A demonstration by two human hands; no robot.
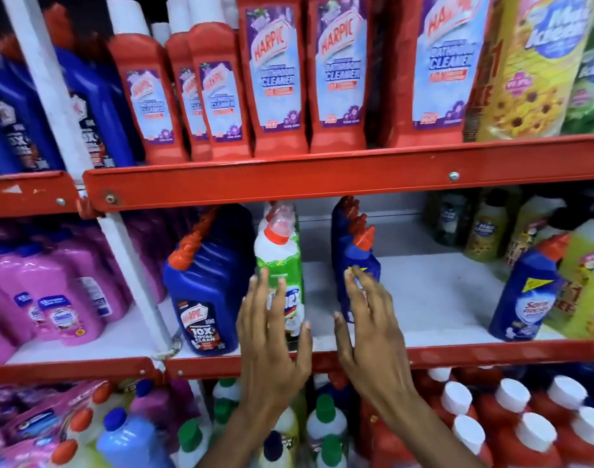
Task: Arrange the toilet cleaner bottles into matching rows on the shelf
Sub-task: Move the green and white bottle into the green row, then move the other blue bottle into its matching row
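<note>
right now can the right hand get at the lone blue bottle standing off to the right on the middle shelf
Probably yes. The right hand is open by the blue row, and only bare shelf lies between it and the lone blue bottle.

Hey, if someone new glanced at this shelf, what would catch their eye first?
Probably the two open hands on the middle shelf: the left hand in front of a green-and-white bottle, the right hand in front of a row of small blue bottles. Above them, a rank of red Harpic bathroom cleaner bottles fills the top shelf.
</note>
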